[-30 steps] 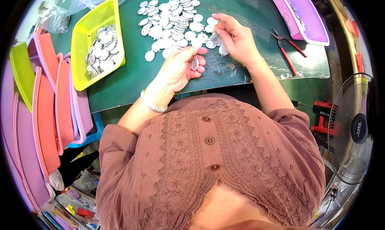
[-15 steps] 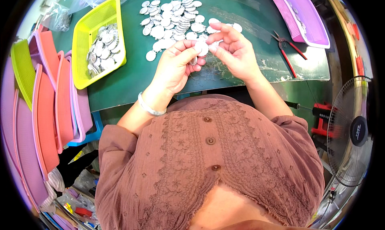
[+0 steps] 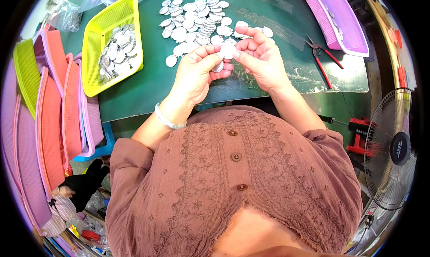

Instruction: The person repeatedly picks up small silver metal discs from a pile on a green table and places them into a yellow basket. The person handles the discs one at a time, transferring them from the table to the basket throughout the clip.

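Observation:
Above the near part of the table, my left hand (image 3: 197, 73) pinches a round silver medallion (image 3: 228, 50) between thumb and forefinger. A second silver disc (image 3: 218, 67) shows lower down, in its curled fingers. My right hand (image 3: 264, 62) closes thumb and forefinger on the right side of that same medallion, its other fingers bent. Just beyond both hands lies a loose pile of scallop-edged silver medallions (image 3: 204, 21). A yellow-green basket (image 3: 90, 73) on the left holds more silver discs (image 3: 118, 53).
Red-handled pliers (image 3: 320, 62) lie open on the green table (image 3: 154, 91), at right. A purple basket (image 3: 354, 37) with a few pieces stands beyond them. Stacked baskets (image 3: 49, 131) line the left side, a fan (image 3: 380, 163) the right. Another person's hand (image 3: 66, 192) shows at lower left.
My right fingers have shifted slightly against the medallion, which is turned a little. The second disc in my left fingers shows more. Another person's hand and sleeve have come in at lower left.

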Available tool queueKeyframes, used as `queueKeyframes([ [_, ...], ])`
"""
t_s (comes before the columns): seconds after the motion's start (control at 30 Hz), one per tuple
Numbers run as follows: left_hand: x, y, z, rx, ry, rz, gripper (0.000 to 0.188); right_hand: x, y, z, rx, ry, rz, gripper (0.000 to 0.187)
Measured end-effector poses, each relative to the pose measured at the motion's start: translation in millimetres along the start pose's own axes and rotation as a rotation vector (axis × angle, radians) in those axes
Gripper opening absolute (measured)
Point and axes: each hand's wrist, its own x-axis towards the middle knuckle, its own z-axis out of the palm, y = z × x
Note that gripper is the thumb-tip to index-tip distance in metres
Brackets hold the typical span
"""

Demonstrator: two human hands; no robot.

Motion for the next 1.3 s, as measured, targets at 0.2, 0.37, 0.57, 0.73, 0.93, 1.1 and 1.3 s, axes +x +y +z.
queueKeyframes([
  [0.2, 0, -4, -4, 0.068, 0.004, 0.071, 0.018, -2, 1, 4, -0.504, 0.009, -0.284, 0.045],
  [0.37, -1, -5, -5, -0.173, -0.064, 0.021, 0.023, -4, -1, 17, -0.678, -0.034, -0.445, 0.047],
  [0.57, 0, 4, -21, -0.176, -0.141, -0.032, 0.032, 7, -1, -2, -0.638, 0.022, -0.358, 0.043],
  [0.73, -2, 8, -29, -0.222, -0.153, -0.068, 0.028, 16, -4, -21, -1.107, -0.070, -0.205, 0.048],
  [0.93, -1, 1, -35, -0.162, -0.088, -0.109, 0.015, 13, 0, -22, -1.387, -0.139, -0.232, 0.052],
  [1.1, -2, -1, -31, -0.073, -0.035, -0.144, 0.015, 15, 0, -24, -1.372, -0.148, -0.212, 0.053],
  [1.3, 0, -3, -26, 0.053, -0.038, -0.179, 0.020, 18, -1, -22, -1.068, -0.094, -0.087, 0.053],
])
